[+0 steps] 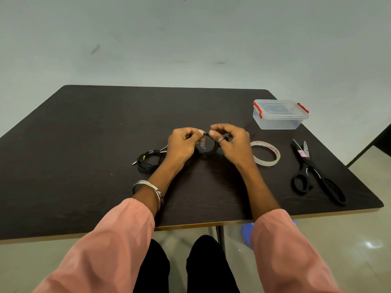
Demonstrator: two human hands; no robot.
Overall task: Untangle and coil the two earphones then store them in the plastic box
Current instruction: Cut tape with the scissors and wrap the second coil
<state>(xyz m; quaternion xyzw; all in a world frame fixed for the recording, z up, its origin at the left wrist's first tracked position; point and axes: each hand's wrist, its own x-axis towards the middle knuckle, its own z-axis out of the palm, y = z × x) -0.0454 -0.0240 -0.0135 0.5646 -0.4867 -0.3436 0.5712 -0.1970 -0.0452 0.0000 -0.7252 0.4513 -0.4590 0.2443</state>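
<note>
A coiled black earphone (pixel 208 150) is held just above the dark table (pixel 84 134) at its middle. My left hand (pixel 183 144) pinches the coil's left side, where a strip of clear tape hangs. My right hand (pixel 230 142) pinches the coil's top right; both thumbs meet at the top of the loop. A second black earphone (pixel 149 159) lies coiled on the table left of my left hand, its plug pointing left. The clear plastic box (pixel 279 115) with red clips stands at the back right with its lid on.
A roll of clear tape (pixel 267 153) lies right of my right hand. Black scissors (pixel 315 172) lie further right, near the table's right edge. My knees and a blue object (pixel 246 230) show below the table's front edge.
</note>
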